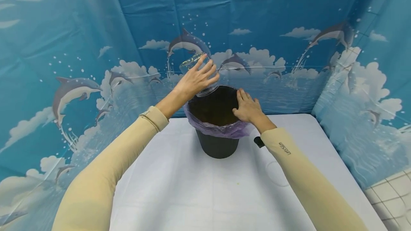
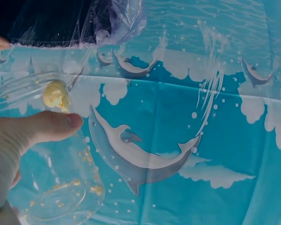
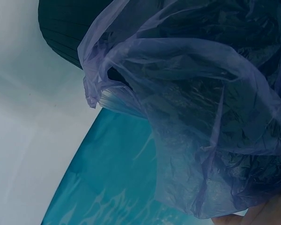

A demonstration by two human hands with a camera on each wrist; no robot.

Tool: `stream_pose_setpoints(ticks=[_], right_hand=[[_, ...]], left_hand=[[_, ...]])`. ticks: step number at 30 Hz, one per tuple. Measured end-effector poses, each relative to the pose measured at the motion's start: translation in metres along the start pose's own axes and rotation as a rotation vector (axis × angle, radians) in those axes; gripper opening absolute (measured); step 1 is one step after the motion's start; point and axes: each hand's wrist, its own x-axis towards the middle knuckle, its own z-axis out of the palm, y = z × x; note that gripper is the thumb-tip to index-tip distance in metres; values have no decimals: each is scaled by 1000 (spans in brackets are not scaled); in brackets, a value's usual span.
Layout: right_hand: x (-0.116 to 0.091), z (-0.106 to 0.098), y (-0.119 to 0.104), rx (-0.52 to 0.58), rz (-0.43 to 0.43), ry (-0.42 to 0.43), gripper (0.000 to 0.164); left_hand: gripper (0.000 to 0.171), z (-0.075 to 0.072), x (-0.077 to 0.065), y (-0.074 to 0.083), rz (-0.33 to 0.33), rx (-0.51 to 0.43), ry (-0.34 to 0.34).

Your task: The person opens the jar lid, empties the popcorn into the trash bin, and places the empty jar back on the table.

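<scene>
My left hand grips a clear plastic jar, tilted mouth-down over the far left rim of a dark trash bin. In the left wrist view a pale yellow lump lies near the jar's ridged neck, and yellow crumbs cling to its wall and base. A thin purple trash bag lines the bin and folds over its rim. My right hand rests on the bin's right rim, touching the bag, with its fingers extended. The bin's contents are too dark to make out.
The bin stands on a white-covered table. Behind and beside it hangs a blue dolphin-print curtain. Near my right wrist lies a small black object, and a faint clear round thing is partly hidden by my sleeve.
</scene>
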Motion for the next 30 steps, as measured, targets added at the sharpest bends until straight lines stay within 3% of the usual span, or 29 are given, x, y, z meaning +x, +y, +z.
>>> stream_pose_setpoints(ticks=[7, 17, 26, 30], right_hand=[[3, 2, -2, -13, 3, -2, 82], [3, 1, -3, 0, 7, 1, 83], [3, -1, -2, -8, 12, -2, 83], [3, -2, -2, -13, 11, -7, 83]], left_hand=[[69, 3, -3, 9, 33, 116, -21], [84, 10, -8, 21, 49, 193, -166], [79, 15, -12, 28, 54, 237, -114], [76, 18, -14, 29, 36, 204, -95]])
